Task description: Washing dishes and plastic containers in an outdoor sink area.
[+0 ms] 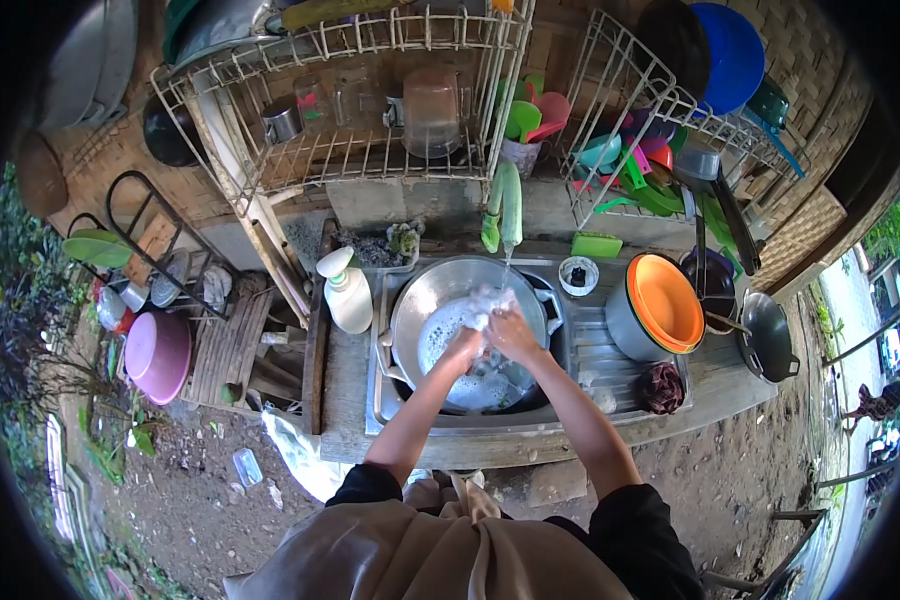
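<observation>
A large metal basin with soapy water stands in the sink. My left hand and my right hand meet over the water at a foamy, pale item that blurs into the suds; which hand grips it does not show clearly. Water runs onto it from a tap fitted with a green sleeve. To the left stands a white pump bottle. Right of the basin, on the drainboard, are a grey pot holding orange bowls and a dark red crumpled bundle.
Wire racks with cups and utensils hang over the sink. A small white bowl and a green sponge lie behind the drainboard. A wok leans at the right edge; a pink tub stands at left.
</observation>
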`<state>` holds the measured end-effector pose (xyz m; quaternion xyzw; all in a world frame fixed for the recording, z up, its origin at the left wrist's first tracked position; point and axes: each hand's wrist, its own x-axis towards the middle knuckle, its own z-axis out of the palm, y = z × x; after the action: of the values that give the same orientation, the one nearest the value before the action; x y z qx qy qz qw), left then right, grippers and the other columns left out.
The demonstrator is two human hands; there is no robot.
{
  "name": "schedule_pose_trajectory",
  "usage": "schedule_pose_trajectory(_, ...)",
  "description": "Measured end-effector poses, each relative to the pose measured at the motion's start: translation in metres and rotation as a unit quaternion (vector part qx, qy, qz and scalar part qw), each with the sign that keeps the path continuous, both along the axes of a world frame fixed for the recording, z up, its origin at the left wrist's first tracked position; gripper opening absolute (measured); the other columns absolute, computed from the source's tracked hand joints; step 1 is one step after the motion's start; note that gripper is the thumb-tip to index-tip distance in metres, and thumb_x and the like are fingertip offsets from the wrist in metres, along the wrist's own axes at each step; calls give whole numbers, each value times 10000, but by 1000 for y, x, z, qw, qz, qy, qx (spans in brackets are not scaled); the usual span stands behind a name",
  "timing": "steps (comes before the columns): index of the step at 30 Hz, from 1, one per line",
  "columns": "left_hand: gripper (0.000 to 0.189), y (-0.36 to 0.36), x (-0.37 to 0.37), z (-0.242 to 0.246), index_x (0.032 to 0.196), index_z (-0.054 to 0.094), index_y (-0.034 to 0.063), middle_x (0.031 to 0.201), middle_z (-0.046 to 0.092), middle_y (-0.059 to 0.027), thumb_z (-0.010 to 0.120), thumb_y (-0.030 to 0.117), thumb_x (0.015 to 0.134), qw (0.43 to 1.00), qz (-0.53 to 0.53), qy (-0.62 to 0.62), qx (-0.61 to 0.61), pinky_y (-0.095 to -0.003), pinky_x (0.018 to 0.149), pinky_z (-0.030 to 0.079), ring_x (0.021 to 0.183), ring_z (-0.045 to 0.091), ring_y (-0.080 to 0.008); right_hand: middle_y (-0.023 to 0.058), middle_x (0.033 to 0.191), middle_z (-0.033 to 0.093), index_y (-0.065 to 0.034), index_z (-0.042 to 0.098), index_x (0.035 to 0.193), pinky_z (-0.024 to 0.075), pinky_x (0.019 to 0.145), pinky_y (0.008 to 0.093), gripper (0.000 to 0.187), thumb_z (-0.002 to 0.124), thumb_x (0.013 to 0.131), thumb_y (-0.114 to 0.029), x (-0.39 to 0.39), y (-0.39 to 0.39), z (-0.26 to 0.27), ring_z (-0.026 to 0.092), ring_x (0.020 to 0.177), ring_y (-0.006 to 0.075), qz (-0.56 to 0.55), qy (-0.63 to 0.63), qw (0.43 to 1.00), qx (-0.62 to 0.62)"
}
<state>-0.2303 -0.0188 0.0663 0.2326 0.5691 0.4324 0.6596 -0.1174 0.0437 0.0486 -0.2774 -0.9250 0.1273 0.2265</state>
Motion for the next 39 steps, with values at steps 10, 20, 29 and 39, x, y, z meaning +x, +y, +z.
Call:
schedule_pose_trajectory(10,263,-5,7,-1,867,485,109,643,474,-11,324,317,887,997,74,-29,27,-249,368,339,471,434,-103,182,1062,496,-20,392,1082,482,696,332,305,395,783,42,-29,-11,16,564,912,265,-147,399,690,-587)
schedule_pose_trajectory(20,196,-27,7,-14,799,461,67,622,457,-29,393,237,868,984,20,-143,108,-243,368,310,473,425,-121,123,816,584,-8,426,1067,476,496,271,249,410,818,-10,-42,11,-3,591,606,195,-119,380,807,-437)
schedule_pose_trajectory(29,300,-14,9,-22,752,455,97,584,396,11,254,262,903,986,-33,-149,71,-218,405,284,485,386,-62,185,760,575,4,419,1020,453,519,352,229,455,820,-102,-41,-18,14,603,637,260,-254,272,870,-324)
schedule_pose_trajectory(39,291,16,25,-44,722,541,-47,695,560,-263,439,216,794,907,45,330,257,-456,605,421,698,561,-399,141,840,519,-28,357,1040,416,624,324,254,437,802,-71,-49,15,2,520,717,203,-218,413,767,-441)
